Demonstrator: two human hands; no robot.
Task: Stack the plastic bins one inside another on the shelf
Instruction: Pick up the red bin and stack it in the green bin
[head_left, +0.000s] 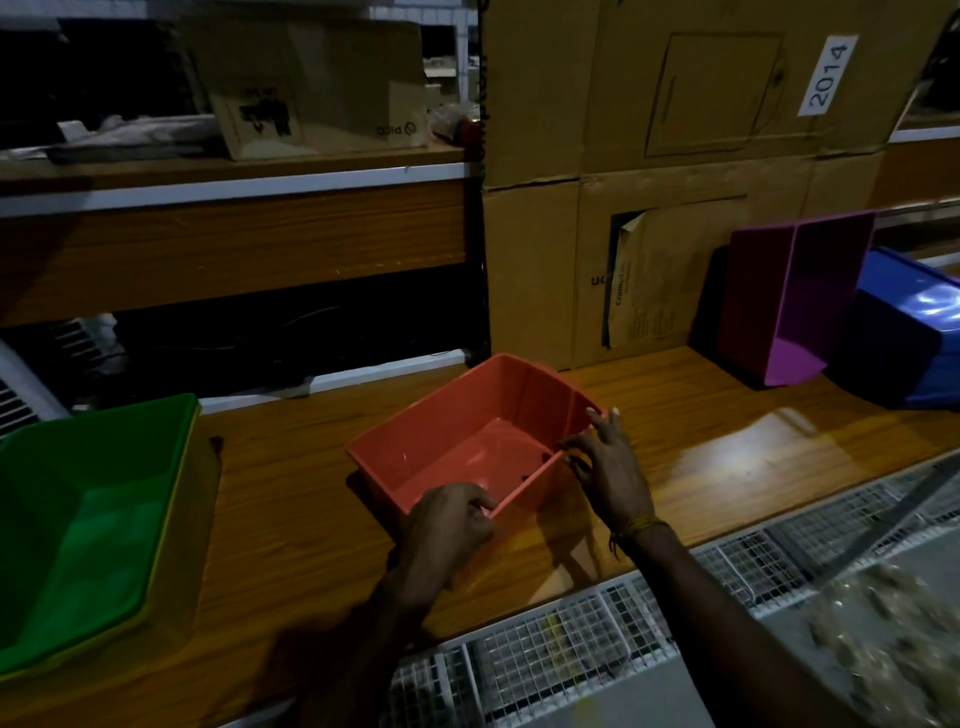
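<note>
At far left on the wooden shelf (291, 499) a green bin (88, 514) sits nested in a yellow bin (179, 545); the red bin (467, 447) stands upright mid-shelf, the left hand (447, 525) pinched shut on its near corner and the right hand (608, 467) resting with fingers spread on its right rim. To nest it well, the person should probably lift it level with both hands, align its long sides over the green bin and lower it straight. Farther right a purple bin (795, 301) and blue bin (904, 332) lie tipped; a cardboard box (727, 93) label reads "2014"
</note>
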